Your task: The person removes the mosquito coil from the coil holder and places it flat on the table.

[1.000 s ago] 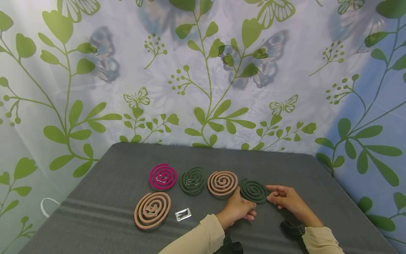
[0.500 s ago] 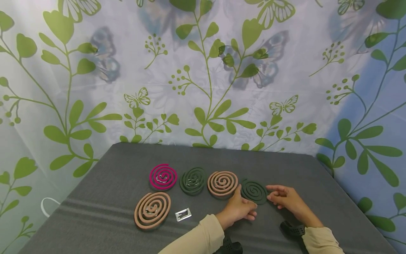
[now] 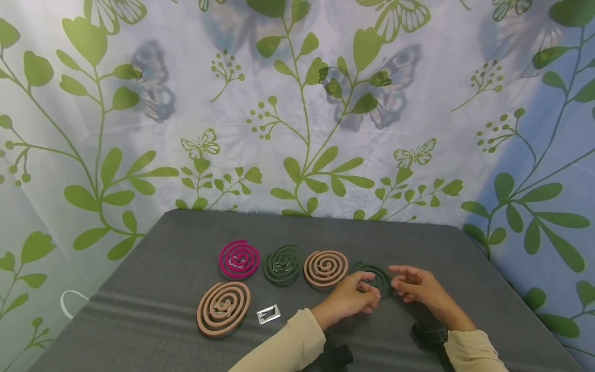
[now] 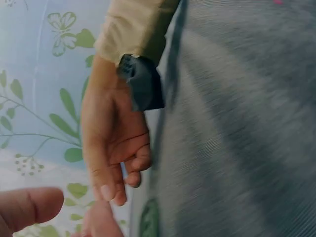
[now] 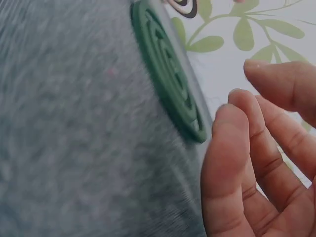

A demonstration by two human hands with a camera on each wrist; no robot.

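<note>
The right hand [image 4: 114, 128], fingers bent, shows beyond the left hand [image 4: 32, 208].

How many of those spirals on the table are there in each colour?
Pink spirals: 1
Dark green spirals: 2, one partly hidden by the left hand in the head view
Tan spirals: 2
Total: 5

1 pink coil [image 3: 239, 257], 2 green coils [image 3: 283, 265] [image 3: 383, 282], 2 tan coils [image 3: 326, 266] [image 3: 224, 305]; 5 coils total. 1 loose metal piece [image 3: 269, 319], 4 more metal pieces [image 3: 236, 262] [image 3: 281, 266] [image 3: 321, 267] [image 3: 222, 309] showing through coils, so 5 visible. 2 hands [image 3: 349, 297] [image 3: 420, 287], 2 sleeves [image 3: 288, 343] [image 3: 474, 351], 2 black wrist straps [image 3: 339, 355] [image 3: 429, 335]. 1 table [image 3: 139, 289], 1 patterned curtain [image 3: 297, 124], 1 white loop [image 3: 62, 305].
</note>
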